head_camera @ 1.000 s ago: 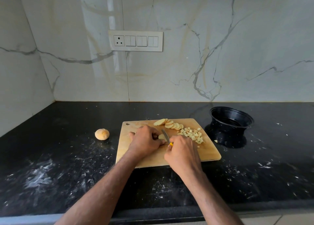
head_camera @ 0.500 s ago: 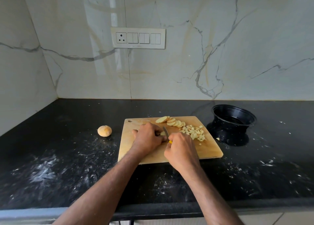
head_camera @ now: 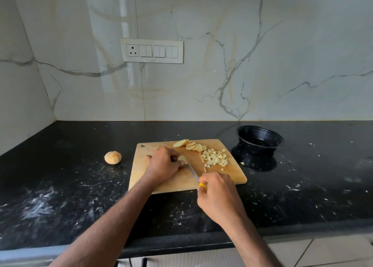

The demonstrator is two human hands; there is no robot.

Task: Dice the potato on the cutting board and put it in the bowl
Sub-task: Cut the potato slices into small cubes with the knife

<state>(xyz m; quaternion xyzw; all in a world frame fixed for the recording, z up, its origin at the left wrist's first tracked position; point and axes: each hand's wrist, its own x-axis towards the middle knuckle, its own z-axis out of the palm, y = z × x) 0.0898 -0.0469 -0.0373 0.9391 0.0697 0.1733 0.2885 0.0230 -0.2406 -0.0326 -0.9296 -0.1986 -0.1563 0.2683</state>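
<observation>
A wooden cutting board (head_camera: 226, 178) lies on the black counter. My left hand (head_camera: 163, 163) holds down a small stack of potato slices (head_camera: 182, 159) near the board's middle, fingers curled over it. My right hand (head_camera: 219, 194) grips a yellow-handled knife (head_camera: 193, 173) at the board's front edge; its blade points up-left to the held slices. A fanned row of potato slices (head_camera: 191, 145) lies at the board's back. A heap of diced potato (head_camera: 215, 158) sits on its right part. The black bowl (head_camera: 259, 139) stands right of the board.
A potato end piece (head_camera: 112, 157) lies on the counter left of the board. One diced bit (head_camera: 242, 163) lies on the counter by the bowl's base. A switch panel (head_camera: 152, 50) is on the marble wall behind. The counter's front edge runs just below my forearms.
My right hand has drawn back toward me with the knife, so the blade now shows between the hands. My left hand stays on the slices. The view has tilted slightly.
</observation>
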